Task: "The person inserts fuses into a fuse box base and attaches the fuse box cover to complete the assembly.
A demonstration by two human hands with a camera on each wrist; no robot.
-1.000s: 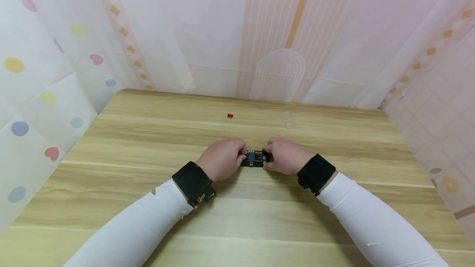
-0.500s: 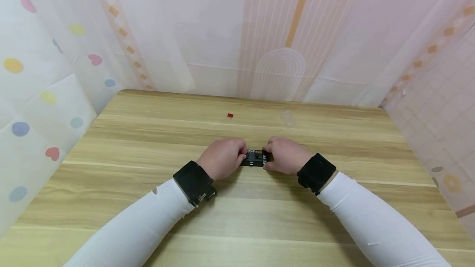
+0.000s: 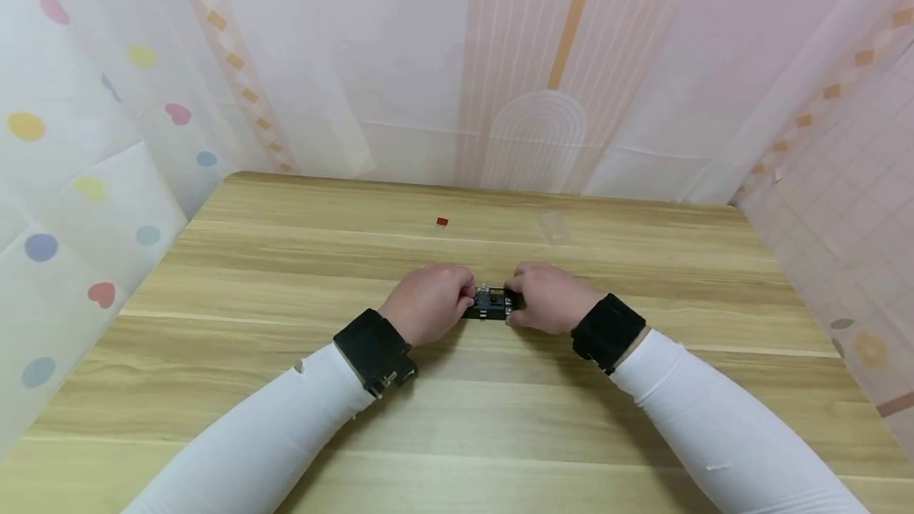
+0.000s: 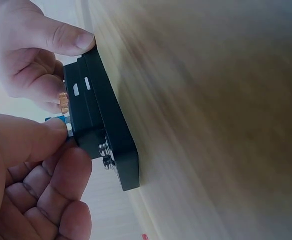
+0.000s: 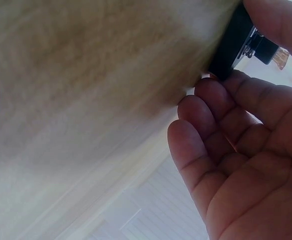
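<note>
Centrally on the wooden table (image 3: 214,387), a little nearer its front edge than its back one, lies a small black block (image 3: 490,304) with metal screws on top. The left hand (image 3: 427,304) pinches its left end between thumb and fingers, and the right hand (image 3: 548,297) grips its right end. Toward the back edge lie a tiny red piece (image 3: 442,222) and, further right, a clear plastic cap (image 3: 552,228).

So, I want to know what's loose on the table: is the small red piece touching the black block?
No, the small red piece lies apart on the table, well beyond the black block between both hands.
</note>
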